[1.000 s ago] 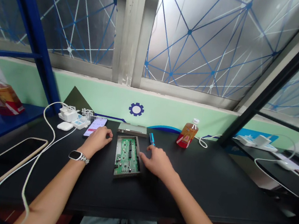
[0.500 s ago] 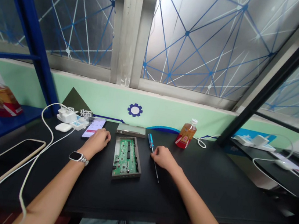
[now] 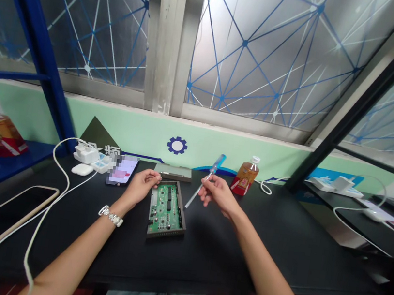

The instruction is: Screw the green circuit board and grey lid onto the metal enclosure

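My right hand point(image 3: 219, 193) pinches the shaft of a screwdriver point(image 3: 195, 196) with a clear blue handle. Its handle points up and away, and the tip slants down to the left, beside a circuit board point(image 3: 166, 209). That green board lies in a shallow grey metal case point(image 3: 166, 234) flat on the table. At the case's far left corner is my left hand point(image 3: 143, 184), thumb and fingers drawn together; whatever sits between them is too small to make out. Behind the case lies a flat grey metal piece point(image 3: 173, 172).
A phone point(image 3: 125, 170) lies left of the case, near a white power strip point(image 3: 105, 163) with chargers and loose cables point(image 3: 68, 173). A drink bottle point(image 3: 245, 176) stands at the back right. A tan-edged dark tray-like item point(image 3: 3, 220) is at far left.
My right hand has lifted the screwdriver off the table, turning it so the tip points left. My left hand has moved right from beside the phone to the case's far corner.
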Motion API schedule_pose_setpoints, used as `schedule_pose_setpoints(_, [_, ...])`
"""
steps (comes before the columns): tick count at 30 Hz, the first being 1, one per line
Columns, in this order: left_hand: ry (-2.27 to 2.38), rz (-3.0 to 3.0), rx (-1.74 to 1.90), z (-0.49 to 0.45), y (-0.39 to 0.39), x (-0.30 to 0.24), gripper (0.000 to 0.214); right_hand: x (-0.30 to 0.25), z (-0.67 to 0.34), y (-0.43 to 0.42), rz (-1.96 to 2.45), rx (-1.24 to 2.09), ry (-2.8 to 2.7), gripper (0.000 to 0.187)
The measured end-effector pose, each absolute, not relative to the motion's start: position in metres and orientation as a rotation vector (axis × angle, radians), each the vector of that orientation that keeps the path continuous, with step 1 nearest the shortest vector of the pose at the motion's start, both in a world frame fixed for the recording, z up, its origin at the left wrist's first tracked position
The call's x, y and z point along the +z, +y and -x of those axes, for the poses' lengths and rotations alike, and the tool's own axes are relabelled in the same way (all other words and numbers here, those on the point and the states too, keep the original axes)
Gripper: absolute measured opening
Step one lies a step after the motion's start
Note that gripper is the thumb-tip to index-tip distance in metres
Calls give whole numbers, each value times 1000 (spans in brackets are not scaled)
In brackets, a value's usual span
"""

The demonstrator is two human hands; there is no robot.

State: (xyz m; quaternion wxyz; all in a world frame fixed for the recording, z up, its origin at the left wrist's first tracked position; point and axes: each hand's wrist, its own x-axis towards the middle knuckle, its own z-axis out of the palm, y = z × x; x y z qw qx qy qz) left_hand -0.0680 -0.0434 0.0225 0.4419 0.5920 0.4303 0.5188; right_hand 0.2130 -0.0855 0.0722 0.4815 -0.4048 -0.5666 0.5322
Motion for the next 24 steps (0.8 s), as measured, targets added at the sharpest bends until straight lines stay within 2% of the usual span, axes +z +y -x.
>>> schedule_pose_setpoints(8, [841,-958,1291,47,-57,20,26,58,-185,-78,764,1149,-1164,40])
schedule_pose_setpoints(15, [786,-901,1284,39,-58,16,16,50,-178,-83,736,1106,-1167,39])
schedule_pose_setpoints(24, [803,-894,1271,35,-62,18,17,47,-176,-83,745,1101,-1159,39])
